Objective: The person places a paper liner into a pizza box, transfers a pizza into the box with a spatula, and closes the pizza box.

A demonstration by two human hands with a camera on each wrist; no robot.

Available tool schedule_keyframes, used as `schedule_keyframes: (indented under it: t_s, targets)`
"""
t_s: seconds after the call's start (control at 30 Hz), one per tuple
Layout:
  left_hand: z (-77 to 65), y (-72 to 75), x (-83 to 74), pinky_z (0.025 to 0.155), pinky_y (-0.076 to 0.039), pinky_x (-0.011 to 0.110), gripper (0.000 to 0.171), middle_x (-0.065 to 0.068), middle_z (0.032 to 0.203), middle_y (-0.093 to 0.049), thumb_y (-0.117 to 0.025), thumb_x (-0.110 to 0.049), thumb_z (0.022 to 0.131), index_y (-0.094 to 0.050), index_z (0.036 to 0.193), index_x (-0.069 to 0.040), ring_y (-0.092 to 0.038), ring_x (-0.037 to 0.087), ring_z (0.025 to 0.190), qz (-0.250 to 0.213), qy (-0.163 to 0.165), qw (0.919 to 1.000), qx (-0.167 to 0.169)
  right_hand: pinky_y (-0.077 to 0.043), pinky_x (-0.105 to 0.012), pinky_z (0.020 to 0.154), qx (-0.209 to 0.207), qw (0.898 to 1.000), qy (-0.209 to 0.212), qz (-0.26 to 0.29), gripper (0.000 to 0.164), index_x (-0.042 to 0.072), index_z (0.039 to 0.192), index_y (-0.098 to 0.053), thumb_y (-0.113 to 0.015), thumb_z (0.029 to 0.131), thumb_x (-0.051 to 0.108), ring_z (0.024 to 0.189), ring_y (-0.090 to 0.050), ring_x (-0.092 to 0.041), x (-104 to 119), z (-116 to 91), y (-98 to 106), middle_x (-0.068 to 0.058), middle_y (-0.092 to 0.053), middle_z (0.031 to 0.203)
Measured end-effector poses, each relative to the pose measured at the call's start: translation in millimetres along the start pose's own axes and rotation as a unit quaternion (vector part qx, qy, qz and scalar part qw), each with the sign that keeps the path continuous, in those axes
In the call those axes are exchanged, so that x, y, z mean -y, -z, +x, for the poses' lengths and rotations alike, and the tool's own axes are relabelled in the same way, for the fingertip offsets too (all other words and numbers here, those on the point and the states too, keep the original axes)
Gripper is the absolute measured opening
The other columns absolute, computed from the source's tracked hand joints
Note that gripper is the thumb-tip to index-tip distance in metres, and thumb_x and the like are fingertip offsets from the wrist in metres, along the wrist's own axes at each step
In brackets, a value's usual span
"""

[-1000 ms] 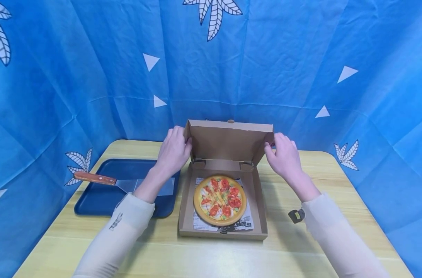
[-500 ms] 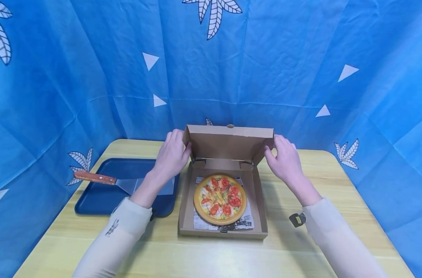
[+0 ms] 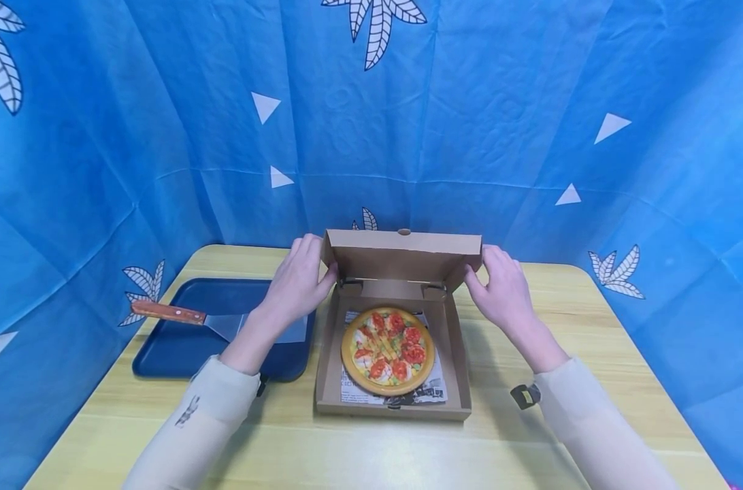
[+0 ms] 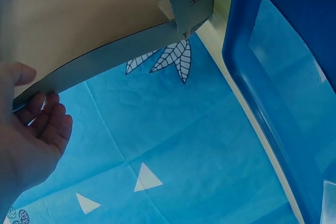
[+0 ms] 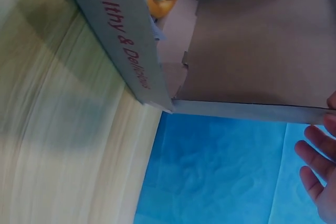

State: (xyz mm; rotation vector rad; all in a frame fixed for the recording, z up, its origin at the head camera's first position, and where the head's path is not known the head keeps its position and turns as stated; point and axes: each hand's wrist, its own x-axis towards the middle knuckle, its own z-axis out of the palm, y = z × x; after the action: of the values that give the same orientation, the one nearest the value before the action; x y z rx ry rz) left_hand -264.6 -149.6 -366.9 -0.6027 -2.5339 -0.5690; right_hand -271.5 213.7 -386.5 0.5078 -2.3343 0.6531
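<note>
A cardboard pizza box lies on the table with its lid raised at the back and leaning forward over the base. Inside, a round toy-looking pizza with red toppings rests on printed paper. My left hand pinches the lid's left side wall between thumb and fingers, the thumb inside in the left wrist view. At the opposite side, my right hand pinches the lid's right wall; the right wrist view cuts off part of that hand.
Left of the box lies a blue tray. Across it rests a spatula with a wooden handle, its blade partly behind the left forearm. A blue patterned cloth hangs around the wooden table.
Both hands have tipped the lid forward and down a little, so its front flap sits lower. The pizza, tray and spatula stay where they were.
</note>
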Motion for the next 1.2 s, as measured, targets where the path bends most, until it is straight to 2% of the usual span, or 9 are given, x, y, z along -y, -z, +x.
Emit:
schedule_keyframes:
  t_s: [0.13,0.3,0.43,0.57,0.73,0.87,0.97,1.1,1.2]
  targets:
    - [-3.0,1.9,-1.3,0.076,-0.044,0.039,0.042,0.014,0.113,-0.056,-0.068,-0.025,0.097,-0.053,0.125,0.003,-0.048,0.030,0.099,-0.015,0.012,0.9997,0.017,-0.046,-0.053,0.075,0.009,1.000,-0.001,-0.009,0.024,0.000,0.091,-0.057,-0.067,0.094,0.023,0.088,-0.058,-0.039,-0.1,-5.1,2.1,-0.019,-0.064,0.100]
    - [-9.0,3.8,-0.5,0.075,-0.041,0.039,0.052,0.013,0.111,-0.055,-0.064,-0.043,0.096,-0.053,0.121,0.002,-0.047,0.029,0.096,-0.018,0.010,0.9994,0.027,-0.043,-0.046,0.070,0.042,0.999,0.001,-0.031,0.044,0.003,0.087,-0.052,-0.066,0.092,0.044,0.078,-0.052,-0.033,2.3,-11.9,7.6,-0.014,-0.057,0.089]
    - [-13.8,5.7,-0.1,0.073,-0.037,0.038,0.054,0.012,0.103,-0.053,-0.059,-0.051,0.098,-0.053,0.112,0.000,-0.044,0.028,0.090,-0.017,0.006,0.9994,0.031,-0.037,-0.041,0.066,0.066,0.997,0.003,-0.027,0.057,0.005,0.088,-0.047,-0.052,0.098,0.061,0.072,-0.043,-0.029,3.6,-18.1,11.4,-0.010,-0.047,0.079]
    - [-19.6,8.6,-2.0,0.070,-0.035,0.037,0.059,0.010,0.095,-0.051,-0.048,-0.062,0.101,-0.053,0.104,-0.003,-0.043,0.027,0.083,-0.021,0.004,0.9993,0.029,-0.038,-0.043,0.065,0.055,0.998,0.007,0.006,0.074,0.005,0.088,-0.051,-0.028,0.102,0.074,0.071,-0.046,-0.030,3.1,-24.9,10.8,-0.010,-0.049,0.077]
    - [-25.5,11.3,-4.0,0.066,-0.035,0.036,0.067,0.007,0.087,-0.049,-0.031,-0.069,0.104,-0.053,0.095,-0.007,-0.043,0.024,0.077,-0.031,-0.013,0.9994,0.005,-0.038,-0.042,0.060,0.039,0.998,0.003,0.048,0.077,0.008,0.086,-0.051,-0.019,0.102,0.076,0.069,-0.048,-0.028,5.2,-31.4,11.1,-0.007,-0.050,0.075]
    - [-29.2,11.8,-5.5,0.061,-0.033,0.035,0.067,0.004,0.079,-0.043,-0.026,-0.072,0.104,-0.047,0.087,-0.011,-0.040,0.022,0.071,-0.037,-0.024,0.9989,-0.013,-0.032,-0.036,0.055,0.033,0.997,-0.003,0.064,0.073,0.010,0.081,-0.044,-0.018,0.102,0.075,0.064,-0.040,-0.022,6.9,-36.1,12.2,-0.001,-0.039,0.071]
    - [-32.5,12.3,-6.6,0.060,-0.032,0.035,0.069,0.004,0.078,-0.044,-0.024,-0.074,0.103,-0.048,0.086,-0.011,-0.041,0.022,0.070,-0.043,-0.022,0.9987,-0.018,-0.030,-0.035,0.055,0.031,0.997,-0.003,0.075,0.072,0.010,0.081,-0.043,-0.018,0.103,0.074,0.063,-0.037,-0.020,8.0,-39.4,13.2,0.001,-0.037,0.073]
    - [-36.3,13.4,-8.7,0.060,-0.036,0.035,0.066,0.003,0.081,-0.050,-0.027,-0.071,0.104,-0.053,0.091,-0.011,-0.046,0.022,0.073,-0.053,-0.008,0.9985,-0.009,-0.035,-0.037,0.060,0.028,0.994,-0.013,0.102,0.072,0.005,0.088,-0.051,-0.020,0.106,0.068,0.067,-0.042,-0.021,9.9,-44.0,14.1,-0.003,-0.044,0.076]
    - [-39.7,14.6,-11.7,0.061,-0.039,0.035,0.062,0.004,0.085,-0.052,-0.033,-0.067,0.105,-0.056,0.097,-0.009,-0.048,0.022,0.076,-0.060,0.012,0.9981,0.009,-0.041,-0.041,0.067,0.031,0.989,-0.043,0.135,0.068,0.000,0.101,-0.057,-0.027,0.109,0.060,0.073,-0.051,-0.026,11.7,-48.3,14.0,-0.010,-0.056,0.082]
